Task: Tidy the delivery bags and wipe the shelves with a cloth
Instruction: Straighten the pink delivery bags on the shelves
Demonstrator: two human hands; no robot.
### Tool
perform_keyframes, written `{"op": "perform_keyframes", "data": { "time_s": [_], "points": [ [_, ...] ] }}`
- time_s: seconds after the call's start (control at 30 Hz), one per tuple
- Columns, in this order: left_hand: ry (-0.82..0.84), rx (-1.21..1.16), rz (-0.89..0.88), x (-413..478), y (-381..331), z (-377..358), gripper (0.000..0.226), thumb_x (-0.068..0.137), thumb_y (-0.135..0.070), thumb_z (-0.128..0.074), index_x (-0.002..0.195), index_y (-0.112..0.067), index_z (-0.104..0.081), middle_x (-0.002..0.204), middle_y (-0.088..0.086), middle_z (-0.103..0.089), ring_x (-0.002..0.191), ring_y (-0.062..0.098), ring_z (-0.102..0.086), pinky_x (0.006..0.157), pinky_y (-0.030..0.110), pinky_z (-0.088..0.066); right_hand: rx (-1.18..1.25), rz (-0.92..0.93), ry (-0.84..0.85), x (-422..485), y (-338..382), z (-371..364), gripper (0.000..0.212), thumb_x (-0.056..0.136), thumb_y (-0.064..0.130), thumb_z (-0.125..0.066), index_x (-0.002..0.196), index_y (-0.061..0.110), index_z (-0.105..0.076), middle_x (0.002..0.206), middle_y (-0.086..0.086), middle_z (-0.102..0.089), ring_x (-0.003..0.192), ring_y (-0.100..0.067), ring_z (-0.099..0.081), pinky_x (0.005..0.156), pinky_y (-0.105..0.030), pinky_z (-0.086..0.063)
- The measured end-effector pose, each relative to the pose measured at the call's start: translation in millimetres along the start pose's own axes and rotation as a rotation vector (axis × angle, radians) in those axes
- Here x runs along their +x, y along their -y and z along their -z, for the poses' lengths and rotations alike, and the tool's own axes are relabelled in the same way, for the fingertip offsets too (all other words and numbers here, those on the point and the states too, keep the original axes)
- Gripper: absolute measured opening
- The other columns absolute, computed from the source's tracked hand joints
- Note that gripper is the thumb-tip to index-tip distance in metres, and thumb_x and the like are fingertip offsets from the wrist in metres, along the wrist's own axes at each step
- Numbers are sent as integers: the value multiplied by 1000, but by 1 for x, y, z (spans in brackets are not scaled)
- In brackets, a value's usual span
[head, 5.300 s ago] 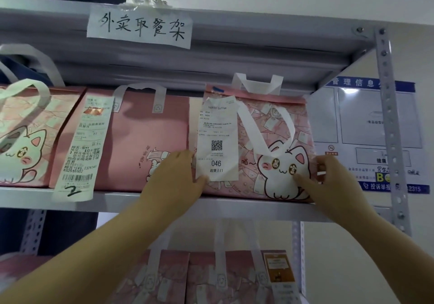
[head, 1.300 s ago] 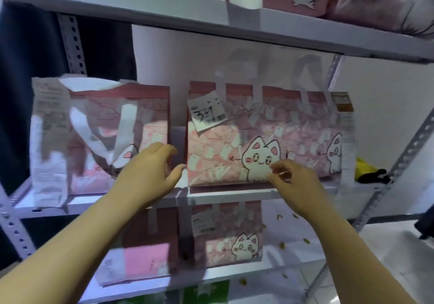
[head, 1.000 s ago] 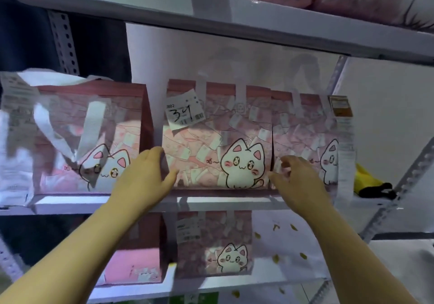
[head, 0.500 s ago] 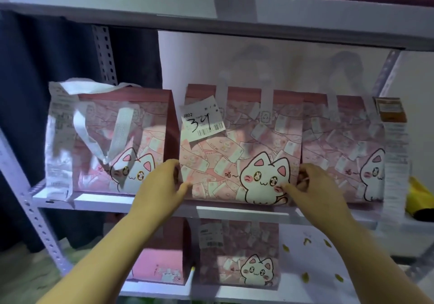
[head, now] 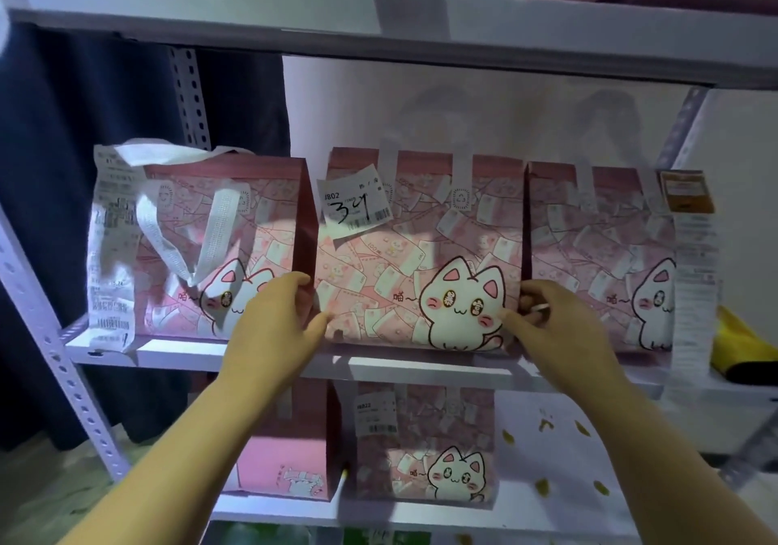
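Three pink cat-print delivery bags stand in a row on the middle shelf [head: 421, 370]. The middle bag [head: 416, 258] carries a slip marked 34. My left hand [head: 275, 325] grips its lower left edge, thumb on the front and fingers round the side. My right hand [head: 555, 325] grips its lower right edge the same way. The left bag [head: 202, 245] has a long receipt hanging down its left side and a white handle flopped forward. The right bag [head: 598, 258] has an orange-topped receipt on its right.
A yellow and black thing [head: 741, 351] lies at the right end of the middle shelf. Two more pink bags [head: 421, 447] stand on the lower shelf [head: 505, 515], with small yellow scraps scattered beside them. The upper shelf [head: 379, 18] holds more bags. A perforated steel post [head: 63, 367] rises at left.
My view dropped from the top shelf to the middle shelf. Both hands closed in on the middle bag's lower edges, and the bag now stands squarely between its neighbours.
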State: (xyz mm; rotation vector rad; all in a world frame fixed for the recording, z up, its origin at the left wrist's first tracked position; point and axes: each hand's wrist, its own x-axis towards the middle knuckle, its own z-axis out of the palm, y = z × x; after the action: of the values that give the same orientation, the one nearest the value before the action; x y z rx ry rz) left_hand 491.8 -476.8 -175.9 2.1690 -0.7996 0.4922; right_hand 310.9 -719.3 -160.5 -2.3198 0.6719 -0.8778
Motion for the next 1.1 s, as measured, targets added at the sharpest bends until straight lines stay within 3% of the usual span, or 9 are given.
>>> {"op": "perform_keyframes", "data": {
  "time_s": [0.1,0.23,0.47,0.7,0.87,1.0,1.1],
  "points": [
    [-11,-5,-60,-2,-8,8,44,80,-32,-69,117,-14,-53,94,-3,-59,85,15,-56,71,28,-46,33,-33,-53,-8,0,6,30,82,33,-68,109,25,-59,92,12,-59,77,-2,-56,65,-19,-44],
    [13,-24,-144,0,-27,12,40,82,-36,-63,116,-16,-55,96,-4,-60,78,10,-57,69,30,-49,29,-35,-88,-25,2,18,21,82,37,-65,100,30,-59,90,16,-59,81,0,-56,67,-18,-43],
    [173,-74,-280,-7,-61,0,25,82,-39,-60,99,-21,-61,88,-8,-61,74,8,-59,65,32,-52,-109,-138,-128,-62,-12,48,8,82,33,-67,84,32,-59,77,16,-61,72,0,-56,61,-17,-41],
    [300,-92,-361,-19,-94,-30,25,84,-36,-61,103,-19,-63,89,-7,-62,75,10,-58,65,26,-49,-239,-334,-146,-83,-44,77,14,84,40,-61,94,32,-56,79,19,-57,64,6,-55,54,-21,-40],
    [314,-105,-403,-26,-127,-56,28,85,-36,-60,108,-19,-62,91,-6,-61,76,11,-57,67,27,-48,-288,-380,-182,-77,-77,104,25,83,43,-60,103,27,-57,82,19,-57,75,-3,-55,64,-28,-42],
    [253,-64,-412,-27,-154,-80,28,84,-40,-59,102,-18,-60,90,-5,-57,79,15,-54,65,28,-43,-300,-364,-167,-58,-105,126,39,84,45,-60,115,22,-55,99,10,-59,84,-10,-56,70,-29,-42],
    [220,-25,-339,-25,-174,-100,43,84,-45,-57,117,-17,-57,105,0,-59,87,16,-54,72,27,-43,-309,-319,-128,-40,-127,142,44,84,46,-60,119,20,-50,112,2,-55,89,-15,-56,70,-31,-45]
  ]
}}
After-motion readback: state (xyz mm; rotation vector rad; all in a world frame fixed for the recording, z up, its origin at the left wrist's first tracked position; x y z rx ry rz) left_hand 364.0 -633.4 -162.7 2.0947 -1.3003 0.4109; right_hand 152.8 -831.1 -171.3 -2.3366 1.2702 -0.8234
